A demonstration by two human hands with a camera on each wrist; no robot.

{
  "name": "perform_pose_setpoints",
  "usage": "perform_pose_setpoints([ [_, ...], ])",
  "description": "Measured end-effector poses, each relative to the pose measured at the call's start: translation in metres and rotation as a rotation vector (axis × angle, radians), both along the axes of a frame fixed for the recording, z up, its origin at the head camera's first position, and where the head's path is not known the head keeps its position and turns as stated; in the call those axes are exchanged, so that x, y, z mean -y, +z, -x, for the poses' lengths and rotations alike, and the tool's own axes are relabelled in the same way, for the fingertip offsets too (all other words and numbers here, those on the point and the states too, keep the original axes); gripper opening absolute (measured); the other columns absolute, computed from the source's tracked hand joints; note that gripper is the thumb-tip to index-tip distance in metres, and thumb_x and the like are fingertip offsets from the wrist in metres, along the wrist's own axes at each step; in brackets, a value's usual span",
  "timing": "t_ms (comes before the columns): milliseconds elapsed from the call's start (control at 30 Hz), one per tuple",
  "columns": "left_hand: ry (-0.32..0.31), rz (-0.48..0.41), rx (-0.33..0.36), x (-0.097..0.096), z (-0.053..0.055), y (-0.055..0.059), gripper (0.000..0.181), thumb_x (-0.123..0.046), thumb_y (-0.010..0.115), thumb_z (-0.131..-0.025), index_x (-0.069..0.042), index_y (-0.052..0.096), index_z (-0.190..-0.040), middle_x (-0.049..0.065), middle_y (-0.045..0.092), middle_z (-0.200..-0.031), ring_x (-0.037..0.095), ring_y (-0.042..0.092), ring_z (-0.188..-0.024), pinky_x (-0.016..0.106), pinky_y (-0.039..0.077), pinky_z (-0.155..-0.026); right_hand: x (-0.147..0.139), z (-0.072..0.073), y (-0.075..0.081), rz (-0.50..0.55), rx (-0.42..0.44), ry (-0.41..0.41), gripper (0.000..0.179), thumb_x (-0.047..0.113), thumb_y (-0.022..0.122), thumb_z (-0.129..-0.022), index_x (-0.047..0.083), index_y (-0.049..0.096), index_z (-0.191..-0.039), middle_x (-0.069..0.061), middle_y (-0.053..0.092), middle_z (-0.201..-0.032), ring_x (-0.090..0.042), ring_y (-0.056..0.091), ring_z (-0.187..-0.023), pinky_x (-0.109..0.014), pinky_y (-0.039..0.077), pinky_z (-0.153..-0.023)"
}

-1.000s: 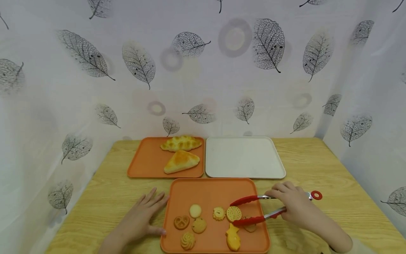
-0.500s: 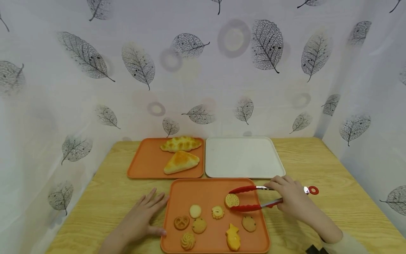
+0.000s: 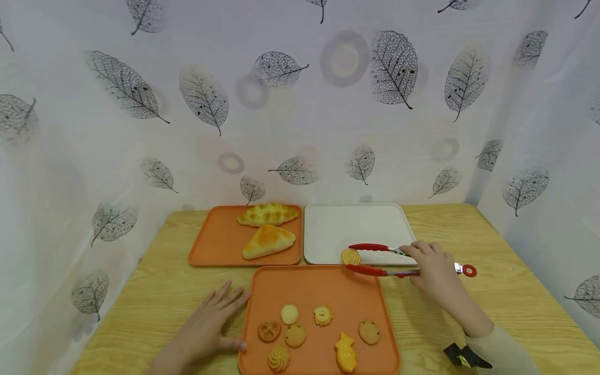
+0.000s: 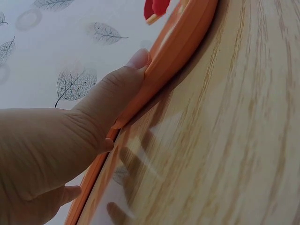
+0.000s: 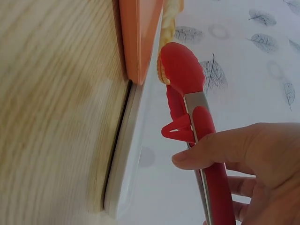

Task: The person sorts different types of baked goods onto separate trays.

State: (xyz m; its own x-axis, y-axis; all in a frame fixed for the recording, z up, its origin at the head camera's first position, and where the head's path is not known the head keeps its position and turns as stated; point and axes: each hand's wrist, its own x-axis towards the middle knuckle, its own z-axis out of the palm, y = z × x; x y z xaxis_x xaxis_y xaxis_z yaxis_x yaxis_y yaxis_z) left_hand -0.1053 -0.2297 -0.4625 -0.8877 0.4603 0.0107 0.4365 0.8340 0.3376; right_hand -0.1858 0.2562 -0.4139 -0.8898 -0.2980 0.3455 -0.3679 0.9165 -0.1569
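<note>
- R hand (image 3: pixel 433 273) grips the red/silver tongs (image 3: pixel 367 271), thumb on one arm, fingers round the other side.
- Tong tips clamped on a round dotted cookie (image 3: pixel 350 256), one tip each side; red ring at handle end.
- Dotted cookie is up off the surface, seen in head view against near rim of white tray (image 3: pixel 358 229), approx. where it meets far edge of front orange tray (image 3: pixel 309 286).
- L hand (image 3: pixel 201 325) flat-ish, fingers spread & apart, nothing held; thumb touches L rim of front tray, palm side toward table (image 3: pixel 154 291).
- On front tray, L side: pale round cookie (image 3: pixel 289 314), pretzel cookie (image 3: pixel 269 330), choc-chip cookie (image 3: pixel 295 335), swirl cookie (image 3: pixel 278 358).
- Mid/R, same tray: scalloped cookie (image 3: pixel 322 315), pineapple-shaped cookie (image 3: pixel 346 354), oval chip cookie (image 3: pixel 369 332).
- Back L: 2nd orange tray (image 3: pixel 215 239) w/ braided bread (image 3: pixel 268 214) behind triangular bread (image 3: pixel 268 242); sits just beside white tray.
- Bkgd: white cloth (image 3: pixel 300 125) w/ dark leaf prints.
- Light sleeve (image 3: pixel 506 354) on R arm; small dark item (image 3: pixel 464 357) by cuff, unclear what.
</note>
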Motion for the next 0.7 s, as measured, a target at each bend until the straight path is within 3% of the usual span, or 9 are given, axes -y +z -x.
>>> perform_pose_setpoints([
  [233,-0.001,-0.002,-0.007,0.000,0.000,0.000,0.102,-0.078,0.056,-0.071,-0.016,0.038,-0.151,0.013,0.043,-0.153,0.043,0.023,-0.147,0.068,0.024,-0.112,-0.013,0.021,-0.003,0.057,-0.003,-0.055,0.057,-0.001,0.080,-0.066,0.003,0.064,-0.121,-0.023,0.059,-0.117,-0.048,0.047,-0.107,-0.067,0.042,-0.075],
  [700,0.000,0.000,0.000,0.000,0.000,0.000,0.103,-0.078,0.056,-0.071,-0.016,0.039,-0.151,0.012,0.041,-0.154,0.043,0.022,-0.147,0.067,0.023,-0.113,-0.042,0.063,-0.011,0.130,0.087,-0.197,0.056,0.000,0.067,-0.075,-0.001,0.055,-0.130,-0.028,0.050,-0.126,-0.054,0.037,-0.116,-0.070,0.031,-0.082],
])
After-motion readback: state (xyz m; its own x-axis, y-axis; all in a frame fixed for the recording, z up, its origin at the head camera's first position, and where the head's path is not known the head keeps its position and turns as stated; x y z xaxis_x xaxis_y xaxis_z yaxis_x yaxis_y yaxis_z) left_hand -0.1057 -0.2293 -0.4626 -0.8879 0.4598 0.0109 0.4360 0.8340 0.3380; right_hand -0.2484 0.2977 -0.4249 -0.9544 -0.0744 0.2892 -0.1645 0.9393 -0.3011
